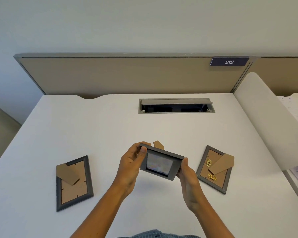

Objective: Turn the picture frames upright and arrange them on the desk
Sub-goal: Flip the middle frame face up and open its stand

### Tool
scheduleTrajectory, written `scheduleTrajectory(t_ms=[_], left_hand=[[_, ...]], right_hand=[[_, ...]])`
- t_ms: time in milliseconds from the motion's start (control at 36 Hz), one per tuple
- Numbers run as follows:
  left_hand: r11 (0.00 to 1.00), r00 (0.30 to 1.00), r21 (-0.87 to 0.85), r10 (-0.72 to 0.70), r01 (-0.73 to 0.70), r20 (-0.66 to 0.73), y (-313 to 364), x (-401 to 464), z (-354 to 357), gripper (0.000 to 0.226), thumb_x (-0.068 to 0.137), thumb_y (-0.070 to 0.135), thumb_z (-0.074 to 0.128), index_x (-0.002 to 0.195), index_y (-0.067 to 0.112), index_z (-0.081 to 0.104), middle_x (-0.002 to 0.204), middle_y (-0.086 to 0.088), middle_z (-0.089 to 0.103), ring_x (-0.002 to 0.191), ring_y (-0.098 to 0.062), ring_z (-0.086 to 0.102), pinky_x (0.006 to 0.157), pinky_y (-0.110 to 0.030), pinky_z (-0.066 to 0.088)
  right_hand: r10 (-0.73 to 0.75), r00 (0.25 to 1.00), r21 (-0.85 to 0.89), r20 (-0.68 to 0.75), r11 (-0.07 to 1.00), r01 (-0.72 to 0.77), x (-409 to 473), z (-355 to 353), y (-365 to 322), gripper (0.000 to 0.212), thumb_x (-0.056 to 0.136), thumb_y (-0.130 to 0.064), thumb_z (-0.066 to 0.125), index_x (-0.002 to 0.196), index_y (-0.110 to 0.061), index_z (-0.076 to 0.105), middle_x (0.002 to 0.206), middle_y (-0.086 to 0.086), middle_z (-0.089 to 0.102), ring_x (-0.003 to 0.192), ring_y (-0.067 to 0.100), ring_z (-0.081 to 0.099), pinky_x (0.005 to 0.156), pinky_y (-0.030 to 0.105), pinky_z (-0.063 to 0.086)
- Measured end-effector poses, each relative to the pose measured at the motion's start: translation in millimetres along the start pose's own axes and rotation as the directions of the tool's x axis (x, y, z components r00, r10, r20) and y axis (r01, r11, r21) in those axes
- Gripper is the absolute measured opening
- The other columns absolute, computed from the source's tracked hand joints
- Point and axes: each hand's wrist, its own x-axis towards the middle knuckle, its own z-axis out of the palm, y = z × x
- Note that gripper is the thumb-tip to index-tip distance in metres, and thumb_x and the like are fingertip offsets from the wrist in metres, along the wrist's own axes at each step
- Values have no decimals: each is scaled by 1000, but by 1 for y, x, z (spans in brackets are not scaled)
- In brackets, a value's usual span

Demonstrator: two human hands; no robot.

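1. Centre frame (160, 164): grey, held up off the white bench (110, 127) at lower centre of pic, glass side facing the camera, tilted. Brown cardboard stand (158, 145) pokes up behind its top edge.
2. Left hand (131, 167): grip clasped on the centre frame's left end, thumb over the front corner, fingers behind.
3. Right hand (187, 179): grip clasped on the frame's right end, thumb along the right edge, fingers under/behind.
4. Left frame (74, 183): lies face-down on bench at lower left, brown backing up, stand flap folded across its upper part. Well apart from the hands.
5. Right frame (214, 169): face-down at lower right, just beside the right hand, stand flap angled up-right, two gold hangers (211, 170) on backing.
6. Top of pic: open cable tray (176, 105) in bench, tan partition (127, 74) w/ "212" sign (229, 61) at upper right.
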Motion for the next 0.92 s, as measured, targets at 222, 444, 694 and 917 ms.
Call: scheduleTrajectory(t_ms=[222,444,694,917], left_hand=[[993,993,5,-118,118,-18,-6,29,19,25,102,45,59,124,46,72,116,21,76,104,10,68,71,-7,55],[981,979,1,-194,194,-64,-15,54,35,31,104,41,58,133,38,69,125,14,73,106,-2,70,68,-11,57],[972,970,1,-234,234,-71,-30,69,37,30,103,36,61,132,32,71,118,16,75,89,13,71,64,-10,56],[967,967,43,-247,250,-67,-37,78,36,31,105,34,58,134,32,70,112,19,76,90,9,73,65,-14,59]], right_hand=[[85,994,52,-71,995,-82,16,-6,6,67,92,-85,41,134,-44,72,140,-11,73,137,15,62,129,57,27],[132,984,147,-121,983,-114,34,-13,19,68,95,-82,42,140,-38,67,139,-11,74,136,13,63,129,53,30],[166,973,207,-163,970,-130,44,-16,30,65,97,-78,45,139,-33,68,136,-8,76,134,17,65,128,53,34],[163,973,245,-162,962,-121,50,-18,33,56,102,-71,44,138,-37,69,139,-4,75,130,16,69,125,54,38]])
